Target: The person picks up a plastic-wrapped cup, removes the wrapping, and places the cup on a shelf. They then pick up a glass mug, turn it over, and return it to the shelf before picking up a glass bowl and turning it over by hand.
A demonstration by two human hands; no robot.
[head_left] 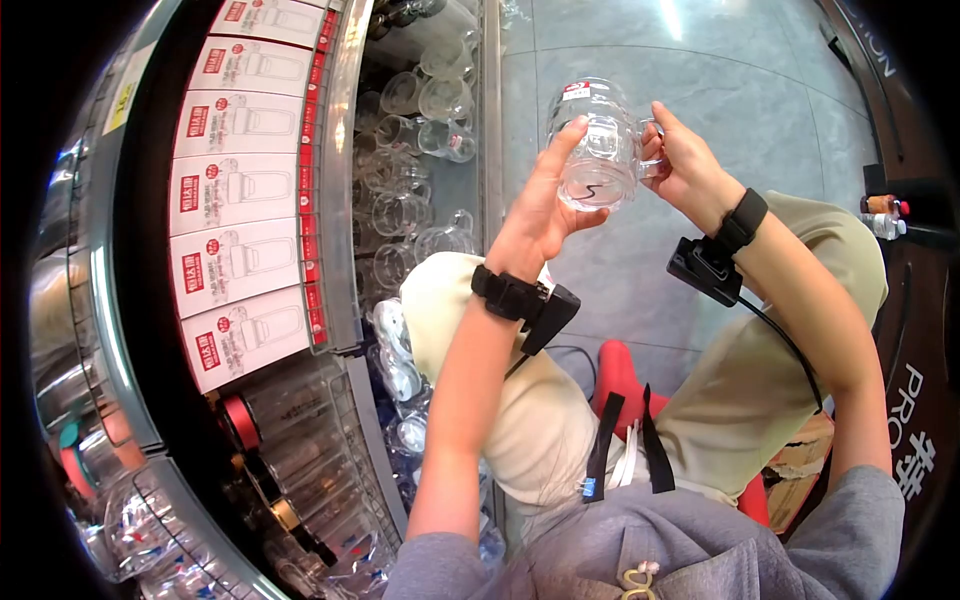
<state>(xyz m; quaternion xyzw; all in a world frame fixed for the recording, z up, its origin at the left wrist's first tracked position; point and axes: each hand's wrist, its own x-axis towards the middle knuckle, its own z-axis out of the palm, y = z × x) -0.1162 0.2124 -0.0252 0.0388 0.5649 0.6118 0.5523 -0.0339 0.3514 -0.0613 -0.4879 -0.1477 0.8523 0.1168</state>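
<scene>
A clear glass mug (603,150) with a handle and a red-and-white label near one end is held out in front of me, tilted. My left hand (548,205) grips its left side, the fingers passing around the glass. On the other side, my right hand (685,160) has its fingers around the mug's handle (652,150), thumb raised. Both wrists wear black straps with small black devices. To the left of the mug, several clear glass mugs (445,98) stand on the lowest shelf.
White boxes with red print (240,190) line a shelf at left, behind a wire rail. Clear jars (330,440) sit nearer me. Grey tiled floor (720,90) spreads ahead. Small bottles (885,215) and a cardboard box (800,470) are at right.
</scene>
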